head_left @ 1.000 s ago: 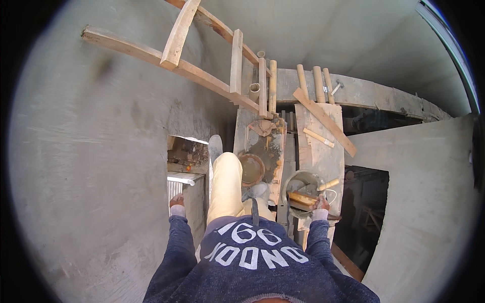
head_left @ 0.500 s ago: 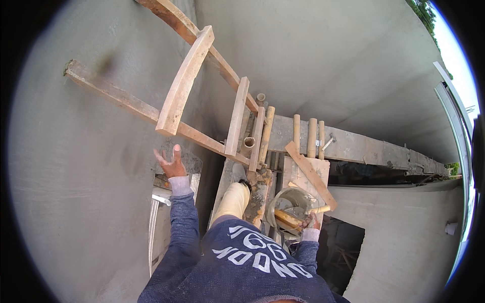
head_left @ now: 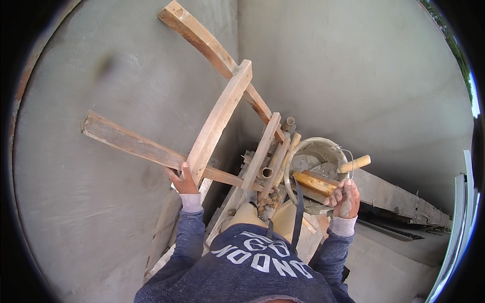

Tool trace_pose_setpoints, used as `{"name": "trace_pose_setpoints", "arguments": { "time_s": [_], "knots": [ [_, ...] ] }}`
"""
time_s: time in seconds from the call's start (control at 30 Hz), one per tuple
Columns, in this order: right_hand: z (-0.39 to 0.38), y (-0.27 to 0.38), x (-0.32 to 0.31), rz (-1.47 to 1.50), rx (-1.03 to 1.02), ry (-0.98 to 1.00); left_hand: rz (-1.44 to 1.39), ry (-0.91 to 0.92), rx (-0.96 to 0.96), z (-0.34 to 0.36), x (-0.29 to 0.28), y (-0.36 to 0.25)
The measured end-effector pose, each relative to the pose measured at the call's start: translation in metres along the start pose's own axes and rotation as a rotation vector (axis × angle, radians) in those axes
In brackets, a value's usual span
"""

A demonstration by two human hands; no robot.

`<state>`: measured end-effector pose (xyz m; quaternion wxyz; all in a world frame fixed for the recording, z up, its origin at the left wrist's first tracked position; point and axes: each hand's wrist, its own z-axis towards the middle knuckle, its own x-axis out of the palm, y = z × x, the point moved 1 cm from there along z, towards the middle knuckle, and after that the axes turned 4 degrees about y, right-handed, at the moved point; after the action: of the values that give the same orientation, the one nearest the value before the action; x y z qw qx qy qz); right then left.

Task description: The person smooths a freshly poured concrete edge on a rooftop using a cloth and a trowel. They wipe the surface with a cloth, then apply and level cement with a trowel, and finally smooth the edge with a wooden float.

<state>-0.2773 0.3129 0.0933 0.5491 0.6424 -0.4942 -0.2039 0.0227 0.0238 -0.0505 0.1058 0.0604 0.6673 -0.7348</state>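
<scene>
My left hand [head_left: 183, 178] grips the wooden ladder [head_left: 220, 116], where its long rung meets the lower rail, against the plastered wall. My right hand [head_left: 344, 201] holds a grey bucket [head_left: 318, 147] by its wire handle, raised beside the ladder's foot. In the bucket lie a wooden float [head_left: 314, 183], grey mortar and another tool with a wooden handle [head_left: 354, 163]. The bucket hides part of the planks and bamboo below it.
Grey plastered walls [head_left: 328, 76] rise ahead and at the left. Bamboo poles [head_left: 289, 122] stand behind the ladder's foot. A concrete ledge [head_left: 404, 197] runs off to the right, with a dark gap below it. Light metal strips [head_left: 461, 212] stand at the right edge.
My left hand has risen from low at my side onto the ladder. My right hand has lifted the bucket from beside the boards. The view has shifted, with the ladder now nearer.
</scene>
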Motion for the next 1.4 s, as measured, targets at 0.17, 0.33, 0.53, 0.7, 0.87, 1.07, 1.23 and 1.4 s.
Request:
{"name": "trace_pose_setpoints", "arguments": {
  "time_s": [0.17,0.33,0.53,0.7,0.87,1.07,1.23,1.4],
  "knots": [
    [0.034,0.108,0.112,-0.089,-0.198,0.361,0.020,-0.029,-0.015,-0.001,0.006,-0.015],
    [0.084,0.165,0.198,-0.036,-0.355,0.668,-0.092,0.014,-0.076,0.007,-0.001,-0.008],
    [0.126,0.194,0.265,0.052,-0.274,0.932,-0.039,-0.185,-0.119,0.018,0.015,-0.010],
    [0.138,0.196,0.310,0.014,-0.109,1.135,0.195,-0.249,-0.151,0.015,0.025,-0.019],
    [0.149,0.185,0.343,-0.054,-0.024,1.263,0.241,-0.265,-0.201,0.008,0.018,-0.026],
    [0.179,0.180,0.353,-0.029,0.418,1.438,0.244,-0.272,-0.377,-0.003,0.006,0.001],
    [0.181,0.183,0.359,0.055,0.565,1.330,0.334,-0.201,-0.589,-0.013,0.004,0.005],
    [0.177,0.177,0.365,0.112,0.596,1.263,0.413,-0.203,-0.775,-0.017,0.011,0.025]
  ]
}}
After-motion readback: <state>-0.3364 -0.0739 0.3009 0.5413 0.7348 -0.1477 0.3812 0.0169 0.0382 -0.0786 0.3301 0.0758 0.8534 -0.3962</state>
